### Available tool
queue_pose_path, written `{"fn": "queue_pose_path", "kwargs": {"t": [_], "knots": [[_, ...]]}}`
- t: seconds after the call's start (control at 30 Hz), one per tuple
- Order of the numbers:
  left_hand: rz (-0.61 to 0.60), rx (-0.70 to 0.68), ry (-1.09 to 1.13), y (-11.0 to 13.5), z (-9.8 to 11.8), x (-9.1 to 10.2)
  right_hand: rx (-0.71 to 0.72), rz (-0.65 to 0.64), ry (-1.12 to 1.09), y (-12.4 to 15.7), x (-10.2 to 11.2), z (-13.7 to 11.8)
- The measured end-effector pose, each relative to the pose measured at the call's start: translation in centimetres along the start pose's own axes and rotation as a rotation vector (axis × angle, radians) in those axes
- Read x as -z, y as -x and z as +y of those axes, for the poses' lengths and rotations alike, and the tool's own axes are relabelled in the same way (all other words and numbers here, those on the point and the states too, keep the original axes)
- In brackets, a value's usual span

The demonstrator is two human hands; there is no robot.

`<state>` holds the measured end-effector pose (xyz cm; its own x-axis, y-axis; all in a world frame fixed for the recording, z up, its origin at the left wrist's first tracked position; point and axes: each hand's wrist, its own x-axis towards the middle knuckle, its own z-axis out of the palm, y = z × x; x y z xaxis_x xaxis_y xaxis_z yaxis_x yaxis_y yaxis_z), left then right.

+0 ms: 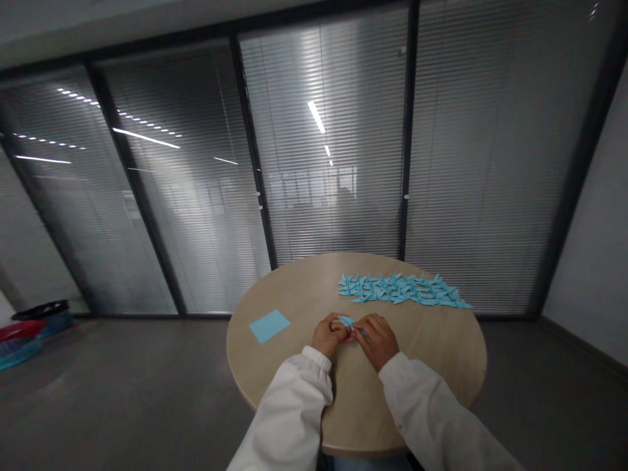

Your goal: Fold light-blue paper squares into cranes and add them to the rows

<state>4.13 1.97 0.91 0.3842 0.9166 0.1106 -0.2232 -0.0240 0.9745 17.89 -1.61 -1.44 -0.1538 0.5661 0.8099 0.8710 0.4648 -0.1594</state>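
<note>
Between my two hands is a small piece of folded blue paper [346, 321], partly hidden by the fingers. My left hand [330, 335] is closed on its left side, fingers curled. From the right, my right hand [377, 338] pinches the same paper, with thumb and fingertips close to the left hand's. Several folded blue paper cranes [400, 289] stand packed together in rows beyond the right hand. A flat sheet of blue paper [269, 326] lies to the left of my left hand.
All of this rests on a round wooden table [289, 288]. Glass partitions with blinds [333, 216] rise behind it. On the floor at far left are a black-rimmed bin [49, 315] and a red and blue container [20, 340].
</note>
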Motion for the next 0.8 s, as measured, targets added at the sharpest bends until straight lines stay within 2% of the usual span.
{"fn": "queue_pose_path", "kwargs": {"t": [0.23, 0.47, 0.8], "knots": [[-0.029, -0.003, -0.010, 0.3, 0.5, -0.2, 0.072, 0.020, 0.203, -0.1, 0.2, -0.4], [0.022, 0.018, -0.066, 0.1, 0.3, -0.1, 0.106, 0.023, 0.335, -0.3, 0.1, -1.1], [0.091, 0.019, -0.091, 0.2, 0.4, -0.1, 0.145, -0.021, 0.292, -0.3, 0.1, -1.3]]}}
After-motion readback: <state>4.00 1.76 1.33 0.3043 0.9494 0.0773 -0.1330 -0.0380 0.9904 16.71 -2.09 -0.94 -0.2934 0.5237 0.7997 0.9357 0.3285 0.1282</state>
